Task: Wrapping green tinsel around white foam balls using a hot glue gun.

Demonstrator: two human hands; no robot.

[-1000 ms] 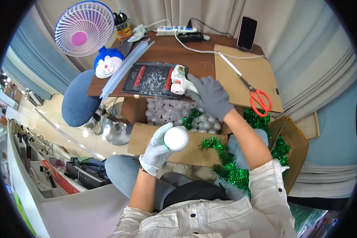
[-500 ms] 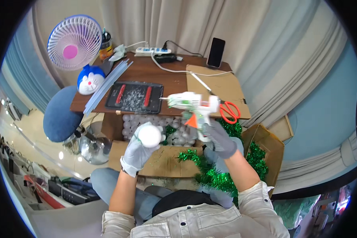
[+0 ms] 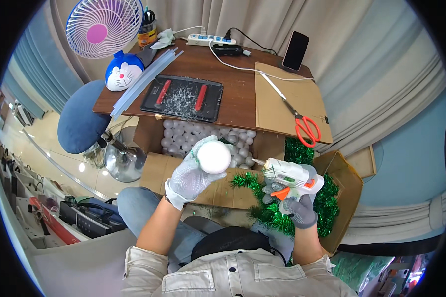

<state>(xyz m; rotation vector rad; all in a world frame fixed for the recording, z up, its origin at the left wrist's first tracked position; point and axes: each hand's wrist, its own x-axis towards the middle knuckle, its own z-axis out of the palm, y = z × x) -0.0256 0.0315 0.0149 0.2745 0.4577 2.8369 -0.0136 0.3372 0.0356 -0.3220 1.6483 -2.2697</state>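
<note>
A white ball [image 3: 214,157] sits in my left hand [image 3: 189,174], which wears a pale glove and is closed round it. My right hand [image 3: 300,210], in a grey glove, grips a white hot glue gun [image 3: 290,172] with an orange trigger. The gun's nozzle points left toward the ball, with a gap between them. Green tinsel garland [image 3: 275,214] lies below and around the gun. Under the table edge, a cardboard box [image 3: 151,171] holds many small white balls [image 3: 183,136].
On the brown table [image 3: 238,104] lie a black tray [image 3: 215,101] with two red strips, translucent glue sticks [image 3: 141,86], a cardboard sheet [image 3: 277,109] and red-handled scissors [image 3: 307,131]. A fan [image 3: 124,72], power strip [image 3: 210,39] and phone [image 3: 296,51] stand behind. Another box [image 3: 349,190] stands right.
My right hand has brought the glue gun down and to the right, off the table edge. My left hand has moved right and slightly up with the ball. The view has shifted.
</note>
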